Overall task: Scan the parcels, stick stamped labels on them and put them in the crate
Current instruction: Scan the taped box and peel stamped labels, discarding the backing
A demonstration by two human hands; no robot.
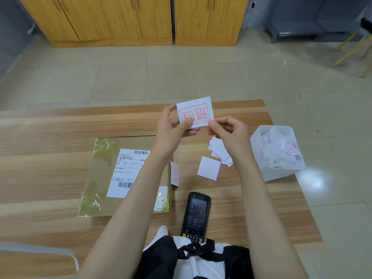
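— Big yellow-brown cupboards (112,19) stand at the back on a pale tiled floor (141,73). Closer in is a long wooden table (40,137). What sits on it?

— Biggest first: a flat brown parcel (104,178) with shiny tape and a white barcode sheet on top. It lies on the left part of the table. It looks thin and light, and a bit bendy, so I would lift it by two edges. The tape looks slippery.

— And on the right?

— A white tub (279,174) at the table's edge, full of crumpled paper bits. I think they are peeled backings, but it is hard to tell. Near the front lies the black scanner (196,214), screen up.

— And the small things?

— A little pile of blank labels (219,152), and one more lying beside it. The stamped label (194,112) is up in the air, over the table's far side. It is thin paper, light, easy to crease.

— Who has it?

— The left hand (173,127) pinches its lower corner. The right hand (229,129) has its fingertips closed tight at the bottom edge, maybe to peel it.
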